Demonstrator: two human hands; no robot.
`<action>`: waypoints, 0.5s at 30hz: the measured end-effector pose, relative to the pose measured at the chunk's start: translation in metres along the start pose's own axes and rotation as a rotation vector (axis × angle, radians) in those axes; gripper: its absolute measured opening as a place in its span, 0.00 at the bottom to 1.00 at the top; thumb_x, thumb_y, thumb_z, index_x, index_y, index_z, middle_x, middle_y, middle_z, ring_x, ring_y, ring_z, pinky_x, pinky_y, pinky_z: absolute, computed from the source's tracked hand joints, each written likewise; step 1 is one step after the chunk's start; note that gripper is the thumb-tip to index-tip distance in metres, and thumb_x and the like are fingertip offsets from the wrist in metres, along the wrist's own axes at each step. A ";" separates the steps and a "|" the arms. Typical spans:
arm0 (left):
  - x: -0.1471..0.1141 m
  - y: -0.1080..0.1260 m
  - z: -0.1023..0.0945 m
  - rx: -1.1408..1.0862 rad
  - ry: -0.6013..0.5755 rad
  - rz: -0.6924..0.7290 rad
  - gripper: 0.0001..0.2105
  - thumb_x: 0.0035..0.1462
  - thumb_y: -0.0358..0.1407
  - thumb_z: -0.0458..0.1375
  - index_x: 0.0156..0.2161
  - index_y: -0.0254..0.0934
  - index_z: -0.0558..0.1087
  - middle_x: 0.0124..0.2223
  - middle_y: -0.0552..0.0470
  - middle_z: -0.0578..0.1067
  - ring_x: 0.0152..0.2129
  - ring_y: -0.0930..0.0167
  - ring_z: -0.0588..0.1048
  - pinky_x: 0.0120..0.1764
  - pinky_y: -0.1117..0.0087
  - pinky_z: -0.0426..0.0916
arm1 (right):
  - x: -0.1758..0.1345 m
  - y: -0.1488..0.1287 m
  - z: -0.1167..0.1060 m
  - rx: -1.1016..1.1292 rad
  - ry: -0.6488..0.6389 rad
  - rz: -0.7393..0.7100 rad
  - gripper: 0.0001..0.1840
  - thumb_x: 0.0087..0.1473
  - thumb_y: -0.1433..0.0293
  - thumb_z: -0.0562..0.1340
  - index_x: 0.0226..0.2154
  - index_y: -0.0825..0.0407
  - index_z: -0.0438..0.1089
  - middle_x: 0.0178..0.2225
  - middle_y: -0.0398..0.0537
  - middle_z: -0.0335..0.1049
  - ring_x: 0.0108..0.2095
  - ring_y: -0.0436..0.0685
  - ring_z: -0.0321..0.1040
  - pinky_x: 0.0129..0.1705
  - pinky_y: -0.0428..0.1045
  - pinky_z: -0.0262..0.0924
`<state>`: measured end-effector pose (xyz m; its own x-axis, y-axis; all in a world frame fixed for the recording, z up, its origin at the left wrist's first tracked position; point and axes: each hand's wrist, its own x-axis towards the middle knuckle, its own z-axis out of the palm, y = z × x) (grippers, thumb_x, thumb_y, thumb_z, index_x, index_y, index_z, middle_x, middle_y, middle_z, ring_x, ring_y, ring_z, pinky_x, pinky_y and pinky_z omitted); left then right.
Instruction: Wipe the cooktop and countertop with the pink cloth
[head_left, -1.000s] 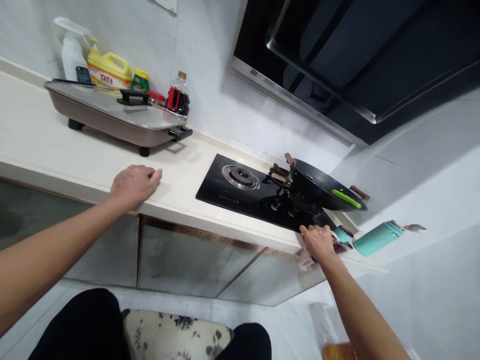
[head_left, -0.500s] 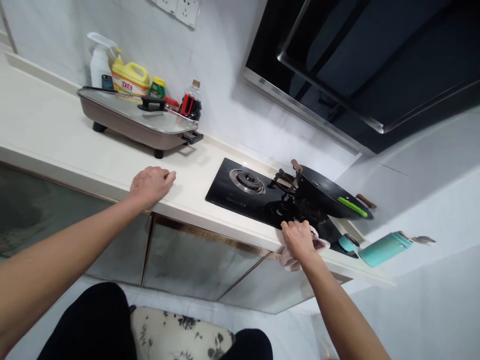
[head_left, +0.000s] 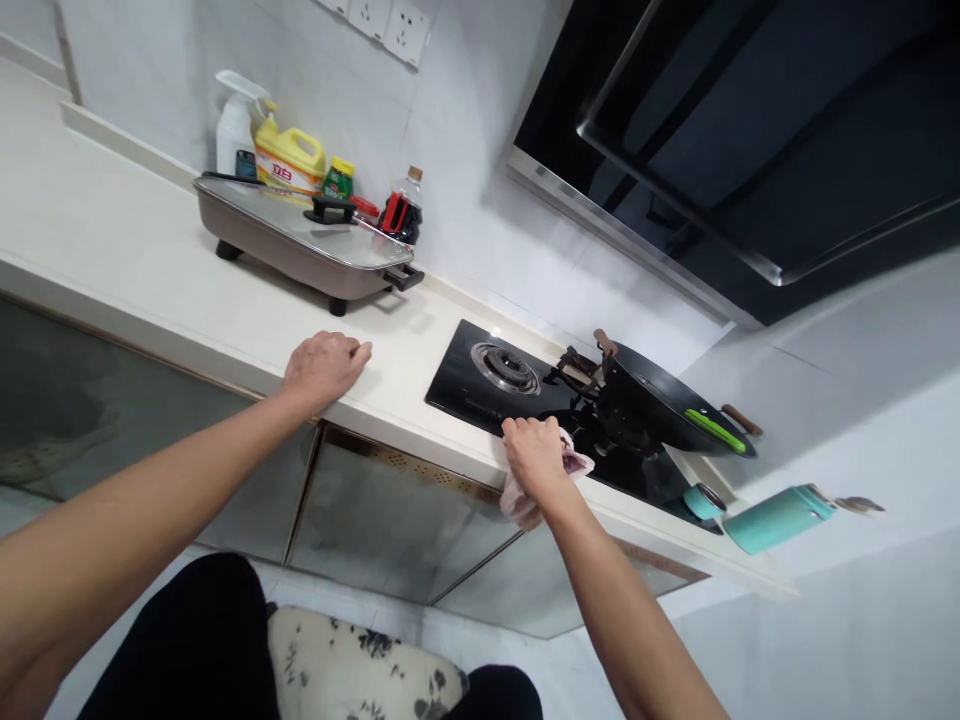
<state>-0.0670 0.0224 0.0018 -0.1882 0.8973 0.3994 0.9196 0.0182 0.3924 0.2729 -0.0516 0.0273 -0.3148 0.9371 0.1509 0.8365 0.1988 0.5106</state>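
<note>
My right hand is closed over a pinkish cloth at the front edge of the black gas stove. Part of the cloth hangs down over the counter's front, and another bit sticks out right of the fingers. Left of the stove, my left hand rests on the white counter with its fingers curled in; whether anything is under them is hidden. A black wok with wooden handles and a bright green strip sits tilted over the right burner. The left burner is uncovered.
An electric pan with a glass lid stands on the counter at left. Behind it are a spray bottle, a yellow detergent jug and a sauce bottle. A teal flask and teal cup stand at right. A range hood overhangs.
My right hand has slid left along the stove's front edge with the cloth. My left hand keeps its place on the counter, and the whole view has shifted slightly.
</note>
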 end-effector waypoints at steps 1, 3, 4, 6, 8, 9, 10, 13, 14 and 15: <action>0.000 0.000 0.000 0.002 0.001 0.003 0.27 0.65 0.48 0.44 0.41 0.37 0.84 0.45 0.38 0.82 0.44 0.54 0.77 0.46 0.59 0.69 | 0.001 -0.002 -0.002 0.002 0.003 -0.007 0.11 0.66 0.75 0.53 0.42 0.53 0.71 0.40 0.57 0.77 0.41 0.63 0.72 0.46 0.57 0.48; 0.000 0.000 0.000 0.009 -0.002 0.011 0.27 0.66 0.48 0.44 0.41 0.37 0.84 0.45 0.38 0.82 0.44 0.54 0.77 0.46 0.59 0.69 | 0.005 -0.008 -0.005 0.010 0.013 -0.021 0.11 0.66 0.75 0.53 0.43 0.53 0.71 0.40 0.57 0.77 0.41 0.62 0.72 0.46 0.57 0.48; 0.000 0.000 0.001 0.013 -0.001 0.014 0.27 0.66 0.48 0.44 0.41 0.37 0.84 0.45 0.38 0.82 0.45 0.54 0.77 0.46 0.59 0.69 | 0.007 -0.011 -0.007 0.016 0.020 -0.026 0.12 0.66 0.75 0.53 0.43 0.53 0.71 0.40 0.57 0.77 0.41 0.62 0.72 0.46 0.57 0.48; 0.000 0.000 0.001 0.014 0.004 0.009 0.27 0.66 0.48 0.44 0.41 0.37 0.84 0.45 0.38 0.82 0.44 0.55 0.76 0.46 0.59 0.69 | 0.012 -0.019 -0.010 0.031 0.033 -0.035 0.12 0.66 0.76 0.52 0.43 0.53 0.71 0.41 0.58 0.77 0.41 0.63 0.72 0.46 0.58 0.48; 0.000 -0.001 0.002 0.001 0.010 -0.005 0.26 0.66 0.48 0.44 0.41 0.37 0.84 0.44 0.38 0.82 0.43 0.55 0.77 0.46 0.59 0.69 | 0.018 -0.026 -0.014 0.048 0.043 -0.046 0.12 0.66 0.75 0.52 0.42 0.53 0.71 0.41 0.58 0.77 0.42 0.63 0.71 0.46 0.58 0.48; 0.000 -0.001 0.002 -0.007 0.012 -0.008 0.26 0.66 0.48 0.45 0.40 0.37 0.84 0.44 0.38 0.82 0.43 0.55 0.77 0.46 0.59 0.69 | 0.020 -0.030 -0.015 0.056 0.047 -0.053 0.12 0.67 0.75 0.51 0.42 0.53 0.71 0.41 0.57 0.77 0.42 0.63 0.71 0.46 0.58 0.49; 0.000 -0.001 0.002 -0.014 0.014 -0.007 0.26 0.66 0.48 0.45 0.40 0.38 0.84 0.43 0.38 0.82 0.43 0.55 0.76 0.46 0.58 0.69 | 0.022 -0.033 -0.017 0.065 0.050 -0.060 0.12 0.67 0.75 0.51 0.42 0.53 0.70 0.41 0.57 0.77 0.42 0.63 0.71 0.46 0.58 0.49; 0.001 -0.002 0.003 -0.023 0.011 0.003 0.26 0.66 0.48 0.45 0.39 0.38 0.84 0.43 0.37 0.82 0.43 0.54 0.76 0.46 0.58 0.69 | 0.029 -0.043 -0.023 0.089 0.066 -0.080 0.13 0.66 0.77 0.51 0.42 0.53 0.70 0.41 0.57 0.77 0.41 0.63 0.71 0.46 0.58 0.49; 0.001 -0.002 0.003 -0.023 0.009 0.001 0.26 0.66 0.48 0.45 0.39 0.37 0.84 0.43 0.37 0.82 0.43 0.54 0.76 0.46 0.58 0.69 | 0.031 -0.046 -0.025 0.096 0.073 -0.086 0.12 0.65 0.77 0.51 0.43 0.53 0.70 0.41 0.57 0.77 0.42 0.63 0.71 0.47 0.59 0.49; 0.001 -0.002 0.003 -0.022 0.008 -0.004 0.26 0.66 0.48 0.45 0.39 0.37 0.84 0.43 0.37 0.82 0.43 0.54 0.76 0.45 0.58 0.69 | 0.033 -0.049 -0.028 0.105 0.080 -0.092 0.12 0.65 0.77 0.52 0.43 0.53 0.70 0.41 0.56 0.77 0.42 0.63 0.71 0.47 0.59 0.50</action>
<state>-0.0678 0.0247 -0.0010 -0.1945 0.8938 0.4040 0.9112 0.0121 0.4118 0.2089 -0.0385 0.0305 -0.4233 0.8886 0.1767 0.8434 0.3153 0.4350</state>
